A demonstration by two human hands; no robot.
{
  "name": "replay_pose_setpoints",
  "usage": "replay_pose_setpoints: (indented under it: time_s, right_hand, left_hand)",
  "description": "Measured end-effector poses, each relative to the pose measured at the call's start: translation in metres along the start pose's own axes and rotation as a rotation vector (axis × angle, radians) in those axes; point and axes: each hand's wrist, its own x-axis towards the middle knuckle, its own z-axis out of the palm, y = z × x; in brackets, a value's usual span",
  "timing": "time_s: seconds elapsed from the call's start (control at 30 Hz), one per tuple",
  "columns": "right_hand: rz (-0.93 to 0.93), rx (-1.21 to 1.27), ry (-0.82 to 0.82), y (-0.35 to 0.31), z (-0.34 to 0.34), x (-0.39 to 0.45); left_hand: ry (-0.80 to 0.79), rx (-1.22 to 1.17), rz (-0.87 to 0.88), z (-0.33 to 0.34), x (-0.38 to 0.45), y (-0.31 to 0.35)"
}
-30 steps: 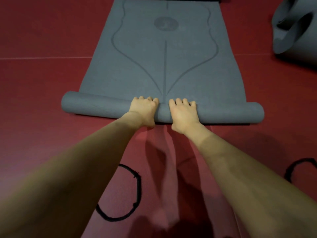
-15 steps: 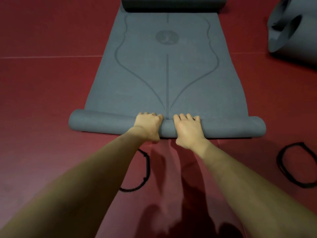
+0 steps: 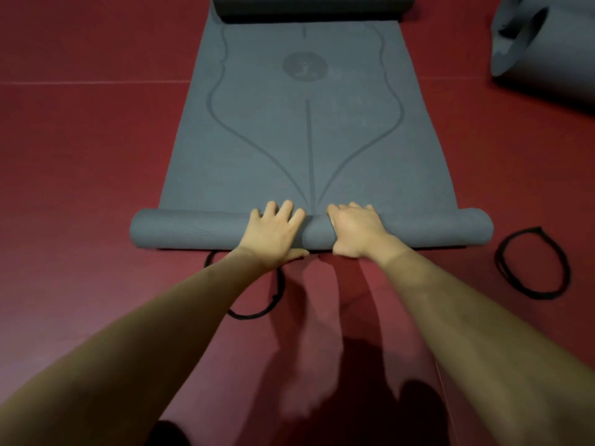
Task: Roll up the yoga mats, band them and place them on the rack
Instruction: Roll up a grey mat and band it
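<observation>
A grey-blue yoga mat lies flat on the red floor, its near end wound into a roll that spans its width. My left hand lies on the middle of the roll with fingers spread and straight, pressing it. Beside it, my right hand has its fingers curled over the top of the roll and its thumb on the near side. One black band loops on the floor just behind the roll, partly under my left forearm. A second black band lies to the right of the roll.
Another rolled grey mat lies across the far end of the flat mat. Loosely rolled grey mats sit at the upper right. Red floor with a pale seam line surrounds everything.
The roll has moved away from me along the mat, with both hands travelling on it. My left hand's fingers have gone from curled to spread flat. More of both bands shows.
</observation>
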Motion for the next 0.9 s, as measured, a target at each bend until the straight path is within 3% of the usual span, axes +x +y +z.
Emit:
replay_pose_setpoints:
  time_s: [0.17,0.27,0.4,0.47,0.67,0.73,0.83,0.9]
  right_hand:
    - [0.016,-0.014,0.001,-0.003,0.008,0.002]
    - [-0.018,-0.018,0.158,0.0,0.021,-0.004]
    - [0.033,0.266,0.428,-0.002,0.043,-0.02]
    - [0.064,0.213,0.505,-0.007,0.053,-0.02]
    - [0.093,0.057,0.341,-0.001,0.033,0.005]
    - [0.099,0.041,0.311,0.0,0.029,0.013]
    - [0.092,0.093,0.209,0.006,0.018,0.026]
    - [0.105,0.117,0.161,0.007,0.014,0.03]
  left_hand:
    - [-0.036,-0.174,-0.036,0.004,0.003,0.0]
    - [-0.063,-0.225,-0.048,0.004,0.008,-0.002]
    - [-0.12,-0.322,-0.045,-0.005,0.02,-0.013]
    - [-0.153,-0.353,-0.054,-0.007,0.025,-0.015]
    - [-0.135,-0.297,-0.12,-0.006,0.021,-0.01]
    - [-0.047,-0.317,-0.138,-0.001,0.012,-0.009]
    - [0.165,-0.161,-0.156,0.014,-0.001,-0.004]
    - [0.215,-0.16,-0.198,0.016,-0.001,-0.002]
